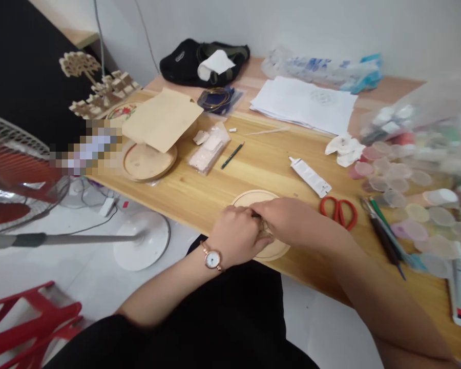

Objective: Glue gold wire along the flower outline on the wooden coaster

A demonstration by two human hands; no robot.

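My left hand, with a watch on its wrist, is closed over a round wooden plate at the table's front edge. Against it, my right hand is closed too, its fingers bent downward. Between the two hands a small dark bit and something pale show. What either hand holds is mostly hidden, and I cannot name it. Red-handled scissors lie just right of my right hand. Beyond them is a white tube with a narrow nozzle.
Left on the table are a second round plate under brown paper, a plastic packet and a dark green pen. Several small lidded tubs and long thin tools crowd the right. A fan stands left.
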